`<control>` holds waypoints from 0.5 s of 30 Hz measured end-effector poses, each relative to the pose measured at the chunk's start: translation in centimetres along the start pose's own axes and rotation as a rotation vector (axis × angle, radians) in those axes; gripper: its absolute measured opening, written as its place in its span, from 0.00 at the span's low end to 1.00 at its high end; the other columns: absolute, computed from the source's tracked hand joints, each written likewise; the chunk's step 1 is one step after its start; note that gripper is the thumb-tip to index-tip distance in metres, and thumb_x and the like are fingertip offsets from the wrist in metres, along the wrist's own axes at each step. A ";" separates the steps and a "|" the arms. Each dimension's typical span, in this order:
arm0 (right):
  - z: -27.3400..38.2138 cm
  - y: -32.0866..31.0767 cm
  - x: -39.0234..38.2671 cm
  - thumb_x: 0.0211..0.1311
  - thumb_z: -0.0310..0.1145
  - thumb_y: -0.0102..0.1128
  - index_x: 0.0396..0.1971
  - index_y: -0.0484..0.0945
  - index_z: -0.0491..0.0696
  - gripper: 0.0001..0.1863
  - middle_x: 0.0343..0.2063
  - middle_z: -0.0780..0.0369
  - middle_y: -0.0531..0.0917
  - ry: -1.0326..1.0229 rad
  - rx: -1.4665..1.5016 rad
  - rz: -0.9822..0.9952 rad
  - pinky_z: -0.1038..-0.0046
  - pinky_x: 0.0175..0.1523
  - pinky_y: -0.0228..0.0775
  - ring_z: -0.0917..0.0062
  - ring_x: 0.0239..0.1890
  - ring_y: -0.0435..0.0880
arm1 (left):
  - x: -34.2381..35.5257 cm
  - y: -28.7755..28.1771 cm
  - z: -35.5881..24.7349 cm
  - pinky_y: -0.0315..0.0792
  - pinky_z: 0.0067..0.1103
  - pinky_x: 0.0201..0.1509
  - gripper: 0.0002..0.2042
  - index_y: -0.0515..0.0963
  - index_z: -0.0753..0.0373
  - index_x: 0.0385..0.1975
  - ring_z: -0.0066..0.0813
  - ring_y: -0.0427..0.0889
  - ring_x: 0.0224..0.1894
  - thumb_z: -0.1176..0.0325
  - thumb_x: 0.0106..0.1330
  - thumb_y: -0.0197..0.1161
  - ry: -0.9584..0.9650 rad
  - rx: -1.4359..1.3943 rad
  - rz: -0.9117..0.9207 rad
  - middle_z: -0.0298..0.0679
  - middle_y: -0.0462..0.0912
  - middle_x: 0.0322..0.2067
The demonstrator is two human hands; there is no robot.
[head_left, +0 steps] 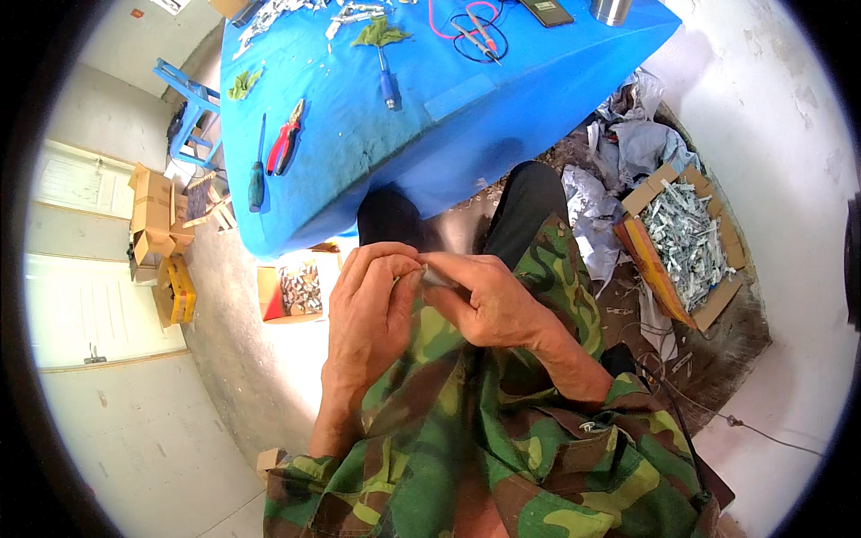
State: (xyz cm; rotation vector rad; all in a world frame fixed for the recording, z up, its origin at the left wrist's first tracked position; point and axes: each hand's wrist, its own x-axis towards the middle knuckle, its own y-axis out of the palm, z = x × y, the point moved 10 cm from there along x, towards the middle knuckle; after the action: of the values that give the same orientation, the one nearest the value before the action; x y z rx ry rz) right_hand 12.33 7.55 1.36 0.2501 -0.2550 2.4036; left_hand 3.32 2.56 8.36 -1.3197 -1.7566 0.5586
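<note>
Small greyish-white piece is between the two hands, just above the lap on the near side of the tabletop; fingers cover most of it, so can't say what it is exactly; probably held there so both hands reach it comfortably and it's in easy sight.

Right hand pinches it, thumb against index finger, wrist angled in from the right; left hand comes up steeper, fingers curled over, thumb tip by the piece's left end; can't tell if that one really grips or just braces.

Farther out, red-handled pliers and a green-handled screwdriver lie to the left, likely parked for quick grabbing; the carton of silvery bits sits low on the right, maybe for easy reach.
</note>
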 end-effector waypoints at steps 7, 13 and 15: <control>0.6 -0.4 0.0 0.59 0.24 0.60 0.50 0.75 0.37 0.18 0.42 0.45 0.82 -0.043 -0.082 -0.002 0.60 0.46 0.75 0.49 0.44 0.82 | 0.4 -0.3 -1.0 0.76 0.30 0.44 0.06 0.79 0.65 0.35 0.38 0.81 0.41 0.77 0.59 0.67 0.123 0.100 0.030 0.39 0.83 0.40; 0.7 -0.3 -0.1 0.60 0.24 0.59 0.50 0.75 0.38 0.17 0.43 0.47 0.82 -0.139 -0.147 -0.034 0.58 0.45 0.74 0.49 0.44 0.81 | 0.3 0.2 -1.9 0.76 0.31 0.42 0.07 0.78 0.65 0.33 0.39 0.81 0.39 0.79 0.55 0.66 0.188 0.222 0.039 0.39 0.81 0.38; 0.6 0.0 -0.2 0.60 0.24 0.59 0.50 0.75 0.39 0.17 0.42 0.48 0.82 -0.133 -0.146 -0.022 0.58 0.44 0.74 0.50 0.43 0.81 | 0.1 0.1 -1.9 0.76 0.31 0.42 0.07 0.78 0.65 0.33 0.40 0.80 0.39 0.80 0.55 0.66 0.187 0.220 0.033 0.39 0.81 0.37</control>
State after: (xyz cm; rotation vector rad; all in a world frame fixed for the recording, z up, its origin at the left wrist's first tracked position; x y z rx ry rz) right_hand 12.51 7.31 1.91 0.3443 -0.4843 2.3363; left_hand 4.93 2.48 9.33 -1.2075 -1.4790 0.6080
